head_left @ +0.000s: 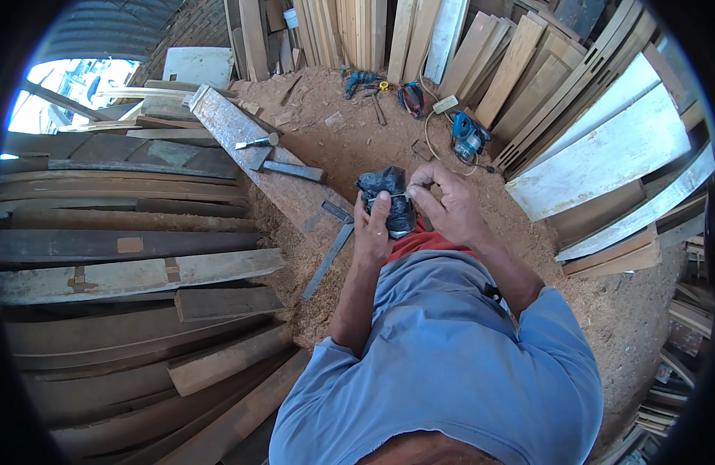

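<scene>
My left hand [373, 225] is closed around a bundle wrapped in black plastic [387, 182], its thumb lying across the front. A thin pale band [400, 194] runs around the bundle. At the bundle's right side, my right hand [448, 203] is closed in a pinch on the band. Left of my hands, a try square [330, 256] rests partly on a worn wooden plank [226, 128]. Farther up that plank lie a hammer-like tool with a thick handle [292, 170] and a chisel-like tool [255, 142].
Long boards [125, 236] are stacked along the left. Timber and panels [605, 155] lean at the right and back. On the sawdust-covered floor sit a blue power tool [467, 137], a drill [363, 82], a red and black tool [411, 99], a small hammer [380, 108] and a cord [429, 139].
</scene>
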`<action>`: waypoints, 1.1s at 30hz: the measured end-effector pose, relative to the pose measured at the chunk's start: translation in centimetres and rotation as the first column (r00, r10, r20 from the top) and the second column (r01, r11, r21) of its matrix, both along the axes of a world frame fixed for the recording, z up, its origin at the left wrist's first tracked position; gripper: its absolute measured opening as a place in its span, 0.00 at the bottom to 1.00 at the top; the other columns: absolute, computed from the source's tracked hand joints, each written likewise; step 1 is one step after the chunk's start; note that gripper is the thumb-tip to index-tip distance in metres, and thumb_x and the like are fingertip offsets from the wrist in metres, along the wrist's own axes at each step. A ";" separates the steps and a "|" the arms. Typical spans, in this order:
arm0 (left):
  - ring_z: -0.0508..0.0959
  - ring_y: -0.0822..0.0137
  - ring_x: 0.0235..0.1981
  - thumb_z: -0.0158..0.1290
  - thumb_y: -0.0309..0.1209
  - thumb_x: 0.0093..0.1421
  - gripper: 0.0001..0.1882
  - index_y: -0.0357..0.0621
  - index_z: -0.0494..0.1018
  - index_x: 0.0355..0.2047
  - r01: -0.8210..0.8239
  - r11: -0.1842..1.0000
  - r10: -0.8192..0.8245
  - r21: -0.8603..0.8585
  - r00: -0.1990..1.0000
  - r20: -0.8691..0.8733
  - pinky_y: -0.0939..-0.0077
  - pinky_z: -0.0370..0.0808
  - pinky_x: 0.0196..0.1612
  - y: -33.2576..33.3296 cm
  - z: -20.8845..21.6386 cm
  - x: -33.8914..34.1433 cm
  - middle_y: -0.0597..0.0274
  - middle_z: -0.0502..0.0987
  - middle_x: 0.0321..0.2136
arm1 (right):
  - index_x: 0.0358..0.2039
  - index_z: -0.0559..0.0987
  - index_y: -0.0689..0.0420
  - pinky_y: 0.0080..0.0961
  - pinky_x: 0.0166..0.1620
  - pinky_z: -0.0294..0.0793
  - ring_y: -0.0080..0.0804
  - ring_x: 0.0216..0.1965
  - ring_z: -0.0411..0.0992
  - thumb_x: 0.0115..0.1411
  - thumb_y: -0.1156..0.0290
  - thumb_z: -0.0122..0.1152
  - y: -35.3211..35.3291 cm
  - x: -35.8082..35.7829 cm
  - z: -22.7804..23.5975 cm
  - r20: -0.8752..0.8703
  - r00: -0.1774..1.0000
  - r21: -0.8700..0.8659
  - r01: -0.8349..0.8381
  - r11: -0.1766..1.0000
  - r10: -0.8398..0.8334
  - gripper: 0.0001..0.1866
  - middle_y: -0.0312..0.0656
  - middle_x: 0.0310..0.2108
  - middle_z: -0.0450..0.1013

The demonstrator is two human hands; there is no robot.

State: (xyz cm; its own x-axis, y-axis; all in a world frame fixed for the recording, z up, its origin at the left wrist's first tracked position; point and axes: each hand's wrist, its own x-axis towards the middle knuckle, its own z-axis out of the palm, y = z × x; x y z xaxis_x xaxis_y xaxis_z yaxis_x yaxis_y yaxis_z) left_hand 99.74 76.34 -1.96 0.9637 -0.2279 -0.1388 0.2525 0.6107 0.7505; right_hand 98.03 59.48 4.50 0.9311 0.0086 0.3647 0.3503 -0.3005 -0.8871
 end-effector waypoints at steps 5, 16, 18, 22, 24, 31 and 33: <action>0.83 0.68 0.35 0.55 0.35 0.69 0.19 0.38 0.69 0.54 0.103 0.992 -0.099 -0.068 0.994 0.056 0.70 0.84 0.40 0.7 0.5 0.1 0.58 0.80 0.40 | 0.40 0.78 0.62 0.27 0.43 0.74 0.27 0.35 0.74 0.63 0.76 0.62 -0.4 0.9 -0.8 0.002 0.992 0.054 0.129 0.990 -0.130 0.06 0.41 0.32 0.75; 0.82 0.70 0.34 0.55 0.40 0.68 0.19 0.38 0.72 0.51 -0.011 0.999 0.014 -0.040 0.998 0.059 0.73 0.83 0.36 0.6 0.4 0.3 0.60 0.80 0.36 | 0.38 0.76 0.57 0.40 0.44 0.74 0.49 0.38 0.75 0.61 0.74 0.61 -1.0 -0.9 -1.3 -0.076 0.995 -0.206 -0.078 0.975 0.063 0.05 0.46 0.35 0.75; 0.82 0.70 0.35 0.57 0.38 0.67 0.19 0.38 0.71 0.51 -0.033 0.999 0.035 -0.042 0.999 0.037 0.72 0.83 0.37 0.2 0.1 0.2 0.60 0.80 0.38 | 0.39 0.76 0.58 0.40 0.44 0.74 0.48 0.38 0.75 0.61 0.74 0.61 -0.7 -1.2 -0.6 -0.018 0.996 -0.253 -0.088 0.963 0.087 0.06 0.46 0.35 0.76; 0.75 0.77 0.36 0.57 0.33 0.68 0.19 0.38 0.64 0.53 -0.140 0.947 0.103 0.288 0.985 0.141 0.80 0.77 0.38 -0.3 -0.2 -0.4 0.64 0.76 0.39 | 0.38 0.76 0.58 0.39 0.41 0.75 0.47 0.37 0.75 0.60 0.75 0.63 -0.7 -0.7 -0.2 0.154 0.968 -0.384 -0.125 0.915 0.197 0.06 0.47 0.35 0.76; 0.75 0.78 0.36 0.57 0.32 0.68 0.18 0.38 0.64 0.52 -0.172 0.884 0.080 0.435 0.972 0.223 0.80 0.77 0.37 -0.4 0.1 -0.7 0.64 0.76 0.38 | 0.38 0.76 0.58 0.40 0.41 0.75 0.48 0.36 0.74 0.60 0.75 0.63 -0.7 0.0 -0.3 0.204 0.951 -0.401 -0.133 0.906 0.230 0.07 0.47 0.34 0.76; 0.78 0.74 0.40 0.58 0.34 0.68 0.34 0.32 0.53 0.65 -0.065 0.933 0.032 0.354 0.995 0.099 0.79 0.78 0.42 0.4 -0.4 -0.6 0.58 0.76 0.43 | 0.36 0.75 0.58 0.42 0.44 0.73 0.48 0.39 0.74 0.59 0.71 0.65 0.3 0.2 -1.4 0.084 0.995 -0.157 -0.035 0.987 0.049 0.08 0.45 0.33 0.74; 0.79 0.72 0.42 0.58 0.35 0.68 0.41 0.30 0.46 0.70 -0.049 0.959 0.042 0.279 0.999 0.033 0.78 0.79 0.43 0.6 -1.6 -0.5 0.56 0.76 0.46 | 0.35 0.76 0.58 0.42 0.43 0.72 0.47 0.37 0.73 0.58 0.70 0.66 0.6 0.3 -2.0 0.131 0.991 -0.143 0.021 0.989 -0.002 0.09 0.44 0.32 0.73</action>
State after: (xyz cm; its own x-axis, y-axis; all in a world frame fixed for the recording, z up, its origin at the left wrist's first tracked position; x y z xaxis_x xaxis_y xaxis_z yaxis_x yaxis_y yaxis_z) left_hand 99.23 76.89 -3.53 0.9763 -0.1396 -0.1652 0.2073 0.3860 0.8989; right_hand 98.33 60.11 2.50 0.8760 0.0597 0.4785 0.4559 -0.4262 -0.7814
